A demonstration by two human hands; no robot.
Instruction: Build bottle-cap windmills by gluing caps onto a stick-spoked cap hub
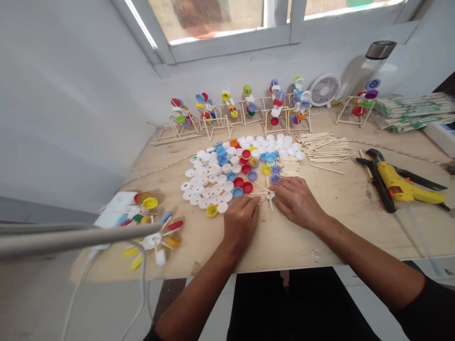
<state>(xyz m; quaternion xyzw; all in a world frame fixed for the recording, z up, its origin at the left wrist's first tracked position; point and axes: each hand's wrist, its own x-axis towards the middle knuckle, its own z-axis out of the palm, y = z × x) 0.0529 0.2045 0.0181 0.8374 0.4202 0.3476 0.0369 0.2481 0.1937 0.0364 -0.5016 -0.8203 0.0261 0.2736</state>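
Note:
Between my hands lies a small star of thin wooden sticks (pixel 269 201) set around a white bottle cap, low over the tabletop. My left hand (pixel 241 218) is closed, its fingertips at a stick on the left side of the star. My right hand (pixel 296 201) curls over the right side, fingers closed at the white cap and hiding part of it. Just beyond are loose bottle caps (pixel 213 177), mostly white, with some red, blue and yellow. Short cut sticks (pixel 287 166) lie beside them, behind my right hand.
Longer sticks (pixel 325 147) are heaped at the back right. A yellow glue gun (pixel 398 182) lies right. Several stick-and-cap wheels on frames (pixel 279 109) line the wall, near a small fan (pixel 324 90) and a bottle (pixel 373 61). Cap wheels (pixel 152 241) and a grey bar (pixel 88 234) are left.

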